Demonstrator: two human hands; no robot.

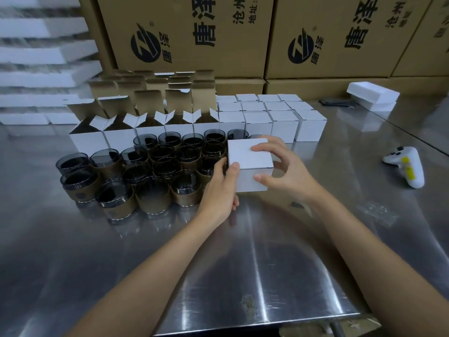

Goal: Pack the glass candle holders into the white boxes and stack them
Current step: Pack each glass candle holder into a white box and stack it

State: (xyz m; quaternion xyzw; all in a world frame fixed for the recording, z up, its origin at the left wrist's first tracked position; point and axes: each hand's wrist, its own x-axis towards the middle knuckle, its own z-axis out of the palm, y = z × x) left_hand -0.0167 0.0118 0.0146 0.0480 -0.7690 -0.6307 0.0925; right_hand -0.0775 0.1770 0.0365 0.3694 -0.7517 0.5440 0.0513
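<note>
A closed white box [247, 156] stands on the steel table [218, 263], held between both hands. My left hand [220, 190] grips its left front corner, thumb on the top edge. My right hand [281, 166] holds its right side, fingers over the lid. To the left, several dark glass candle holders [155, 186] with brown paper sleeves stand clustered. Behind them is a row of open white boxes [121, 135] with flaps up. Closed white boxes [269, 115] sit in rows at the back right.
Large brown cartons [194, 32] form a wall behind the table. White foam sheets [36, 57] are stacked at the far left. A white foam block [371, 96] and a white game controller [405, 164] lie on the right.
</note>
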